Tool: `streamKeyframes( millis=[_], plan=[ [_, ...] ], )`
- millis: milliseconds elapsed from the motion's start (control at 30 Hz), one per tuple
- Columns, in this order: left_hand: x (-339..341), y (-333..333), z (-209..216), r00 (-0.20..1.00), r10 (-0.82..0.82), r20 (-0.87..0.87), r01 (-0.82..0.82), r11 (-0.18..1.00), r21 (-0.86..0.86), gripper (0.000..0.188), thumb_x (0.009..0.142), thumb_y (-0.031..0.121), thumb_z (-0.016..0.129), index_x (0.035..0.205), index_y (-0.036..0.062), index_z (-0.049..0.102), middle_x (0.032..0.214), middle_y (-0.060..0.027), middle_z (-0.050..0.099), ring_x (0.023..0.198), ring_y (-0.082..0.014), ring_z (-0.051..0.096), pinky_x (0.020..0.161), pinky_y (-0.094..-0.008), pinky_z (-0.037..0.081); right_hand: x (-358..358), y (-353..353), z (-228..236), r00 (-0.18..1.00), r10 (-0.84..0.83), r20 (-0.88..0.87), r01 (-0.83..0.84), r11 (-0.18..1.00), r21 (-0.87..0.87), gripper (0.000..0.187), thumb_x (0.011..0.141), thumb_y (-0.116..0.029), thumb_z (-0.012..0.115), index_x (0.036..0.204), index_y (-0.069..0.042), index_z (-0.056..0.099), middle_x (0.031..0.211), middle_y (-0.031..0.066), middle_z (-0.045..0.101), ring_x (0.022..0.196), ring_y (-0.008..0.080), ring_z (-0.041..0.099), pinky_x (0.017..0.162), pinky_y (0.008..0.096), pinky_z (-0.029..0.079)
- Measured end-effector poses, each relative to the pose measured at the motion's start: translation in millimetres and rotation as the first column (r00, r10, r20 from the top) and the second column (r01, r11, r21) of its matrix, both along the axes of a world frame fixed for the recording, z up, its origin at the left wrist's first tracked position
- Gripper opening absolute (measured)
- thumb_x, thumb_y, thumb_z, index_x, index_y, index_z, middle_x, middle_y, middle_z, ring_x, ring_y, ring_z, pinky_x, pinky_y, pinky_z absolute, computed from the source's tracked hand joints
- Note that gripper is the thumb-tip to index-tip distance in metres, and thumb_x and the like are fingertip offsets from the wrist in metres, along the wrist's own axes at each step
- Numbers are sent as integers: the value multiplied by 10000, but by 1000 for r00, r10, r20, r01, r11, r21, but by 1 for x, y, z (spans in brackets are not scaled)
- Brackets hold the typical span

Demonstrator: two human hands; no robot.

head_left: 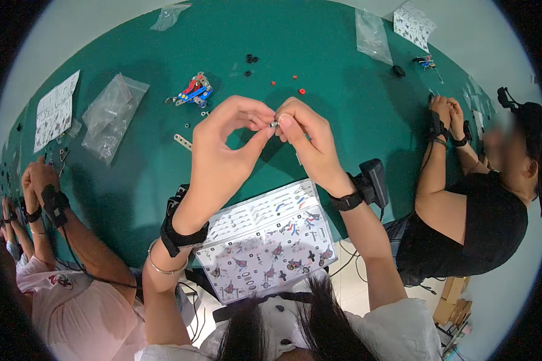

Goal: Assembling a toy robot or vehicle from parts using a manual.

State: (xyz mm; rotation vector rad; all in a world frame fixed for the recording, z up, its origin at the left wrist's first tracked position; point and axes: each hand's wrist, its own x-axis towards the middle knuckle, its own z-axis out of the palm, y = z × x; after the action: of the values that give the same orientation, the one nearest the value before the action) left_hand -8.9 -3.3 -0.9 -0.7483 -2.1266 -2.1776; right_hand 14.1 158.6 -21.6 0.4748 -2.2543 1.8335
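Over the green table (162,156), both hands meet fingertip to fingertip. My left hand (226,135) pinches a small shiny metal part (274,124) between thumb and fingers. From the other side my right hand (313,141) closes its thumb and forefinger on the same part; its exact kind is too small and too covered to tell. Beyond my left hand lies a partly built model (196,91) of red, blue and metal strips. A perforated metal strip (182,142) and a small nut (187,126) lie beside that hand. Small red pieces (302,91) lie past my fingertips.
A printed assembly sheet (265,253) rests at the table's near edge, below my wrists. Black rings (250,58) lie farther back. Clear plastic bags (113,114) lie left and far right (372,36). Co-workers sit on the left (84,295) and right (470,222), hands on the table.
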Motion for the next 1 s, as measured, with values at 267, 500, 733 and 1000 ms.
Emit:
streamKeyframes(
  millis=[267,500,733,1000],
  plan=[
    [1,1,1,998,1,65,-1,1000,-5,147,787,-30,674,913,-20,600,869,-61,625,793,-106,604,738,-246,483,0,1,-2,998,-48,40,49,999,-21,175,944,-137,515,858,15,513,769,63,480,677,128,472,605,255,391],
    [0,-4,1,999,-42,17,42,998,-40,102,801,-46,667,891,-25,623,916,-73,625,863,-117,604,793,-247,491,3,4,4,999,-27,18,26,999,45,204,939,-142,520,810,13,491,727,57,447,635,133,433,569,266,360],
    [3,-1,4,1000,-1,26,0,1000,28,105,785,-59,672,878,-31,631,857,-62,633,795,-107,617,747,-235,497,4,2,6,999,40,-11,-40,999,-15,165,937,-129,500,835,-1,478,769,57,432,665,140,422,564,263,340],
    [3,-5,6,998,-22,60,22,1000,3,119,807,-30,676,917,-23,630,889,-50,649,812,-96,610,734,-219,489,3,4,13,981,11,-191,6,996,89,64,881,-77,556,885,-30,513,829,65,474,697,164,467,609,271,399]
  ],
)
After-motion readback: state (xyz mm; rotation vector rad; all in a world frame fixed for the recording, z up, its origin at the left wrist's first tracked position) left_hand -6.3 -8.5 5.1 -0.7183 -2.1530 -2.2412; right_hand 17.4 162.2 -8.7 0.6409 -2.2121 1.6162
